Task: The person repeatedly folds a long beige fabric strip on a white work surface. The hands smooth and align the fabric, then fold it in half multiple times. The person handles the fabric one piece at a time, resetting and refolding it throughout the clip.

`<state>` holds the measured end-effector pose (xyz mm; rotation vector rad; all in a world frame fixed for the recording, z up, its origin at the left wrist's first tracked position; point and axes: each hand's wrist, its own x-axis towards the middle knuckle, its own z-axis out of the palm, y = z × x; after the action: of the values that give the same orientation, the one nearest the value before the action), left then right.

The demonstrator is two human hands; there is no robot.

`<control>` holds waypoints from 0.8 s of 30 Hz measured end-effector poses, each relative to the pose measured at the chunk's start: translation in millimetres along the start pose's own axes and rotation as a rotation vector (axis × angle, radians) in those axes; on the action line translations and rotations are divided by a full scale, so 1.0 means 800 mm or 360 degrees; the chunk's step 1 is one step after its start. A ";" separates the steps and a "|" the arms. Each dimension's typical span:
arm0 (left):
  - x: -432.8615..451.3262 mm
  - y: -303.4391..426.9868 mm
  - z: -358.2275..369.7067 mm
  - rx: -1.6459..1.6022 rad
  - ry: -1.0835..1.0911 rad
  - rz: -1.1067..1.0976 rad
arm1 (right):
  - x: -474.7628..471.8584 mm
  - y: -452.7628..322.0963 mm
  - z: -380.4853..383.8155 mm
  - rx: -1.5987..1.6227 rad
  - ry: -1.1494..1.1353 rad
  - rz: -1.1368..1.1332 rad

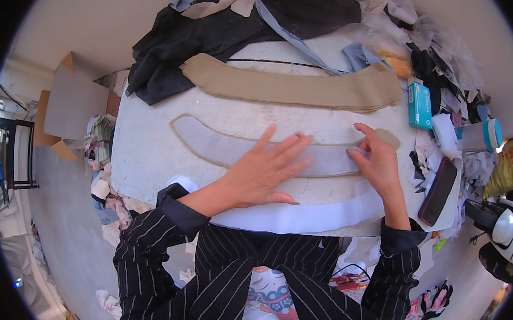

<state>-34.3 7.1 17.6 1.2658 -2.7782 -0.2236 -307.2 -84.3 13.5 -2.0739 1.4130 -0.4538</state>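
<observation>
On the white table lies a curved strip of tan fabric with a white interlining piece (213, 140) on top, its tan edge showing around it. My left hand (269, 170) is spread over the middle of this strip, fingers apart and slightly blurred. Near the strip's right end, my right hand (375, 157) has its thumb and forefinger at the interlining's edge; whether they pinch it cannot be told. Beyond them rests a stack of curved tan fabric pieces (292, 89). Along the near table edge lie more white curved pieces (297, 216), partly under my left forearm.
Black cloth (248, 21) and a blue-grey strip (283, 30) cover the far side. At right are a teal box (419, 106), a dark phone (437, 191), a lidded container (479, 134) and scraps. An open cardboard box (77, 105) stands left; a white scooter (508, 231) stands right.
</observation>
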 end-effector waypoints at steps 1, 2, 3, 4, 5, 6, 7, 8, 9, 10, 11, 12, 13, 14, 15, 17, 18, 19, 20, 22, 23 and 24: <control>0.004 -0.002 0.008 -0.0044 -0.0026 0.0032 | 0.000 0.001 0.001 0.0008 -0.0001 -0.0002; 0.007 -0.005 0.019 -0.0088 -0.0053 0.0064 | 0.000 0.002 0.000 0.0016 -0.0002 -0.0003; 0.014 -0.006 0.025 -0.0139 -0.0077 0.0110 | -0.002 0.005 -0.008 0.0042 -0.0023 0.0019; 0.016 -0.006 0.027 -0.0102 -0.0106 0.0106 | -0.002 0.008 -0.019 0.0070 -0.0043 0.0041; 0.014 -0.007 0.027 -0.0064 -0.0135 0.0102 | -0.002 0.013 -0.028 0.0098 -0.0064 0.0061; 0.013 -0.007 0.027 -0.0024 -0.0163 0.0097 | -0.002 0.024 -0.037 0.0116 -0.0022 0.0082; 0.013 -0.007 0.025 -0.0080 -0.0142 0.0100 | -0.002 0.038 -0.048 0.0135 0.0019 0.0101; 0.013 -0.007 0.022 -0.0136 -0.0123 0.0102 | -0.003 0.048 -0.054 0.0153 0.0059 0.0118; 0.013 -0.007 0.020 -0.0189 -0.0107 0.0104 | -0.004 0.057 -0.055 0.0231 0.0079 0.0154; 0.013 -0.007 0.019 -0.0192 -0.0108 0.0102 | -0.005 0.066 -0.053 0.0310 0.0100 0.0189; 0.014 -0.006 0.019 -0.0195 -0.0110 0.0099 | -0.007 0.073 -0.053 0.0389 0.0120 0.0222; 0.013 -0.006 0.019 -0.0194 -0.0116 0.0088 | -0.007 0.072 -0.052 0.0358 0.0140 0.0242; 0.013 -0.006 0.019 -0.0189 -0.0120 0.0088 | -0.007 0.069 -0.049 0.0326 0.0159 0.0262; 0.013 -0.006 0.020 -0.0185 -0.0124 0.0087 | -0.007 0.066 -0.047 0.0295 0.0177 0.0282; 0.013 -0.006 0.020 -0.0180 -0.0128 0.0087 | -0.007 0.066 -0.045 0.0244 0.0194 0.0288; 0.015 -0.007 0.026 -0.0047 -0.0149 0.0107 | -0.008 0.068 -0.043 0.0142 0.0224 0.0300; 0.014 -0.008 0.028 0.0022 -0.0163 0.0107 | -0.007 0.067 -0.042 0.0141 0.0292 0.0281; 0.013 -0.008 0.029 0.0016 -0.0163 0.0102 | -0.008 0.064 -0.044 0.0140 0.0358 0.0261; 0.013 -0.007 0.029 0.0010 -0.0163 0.0096 | -0.007 0.063 -0.045 0.0139 0.0424 0.0241; 0.016 -0.007 0.029 -0.0003 -0.0151 0.0104 | -0.006 0.070 -0.056 0.0168 0.0668 0.0147; 0.017 -0.007 0.030 -0.0006 -0.0141 0.0108 | -0.003 0.074 -0.060 0.0183 0.0788 0.0095; 0.017 -0.007 0.030 -0.0011 -0.0132 0.0114 | -0.002 0.073 -0.059 0.0395 0.0763 0.0118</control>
<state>-42.1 -4.3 -7.0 1.1788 -2.8832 -0.2869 -377.3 -111.7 13.1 -1.7743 1.5927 -1.0916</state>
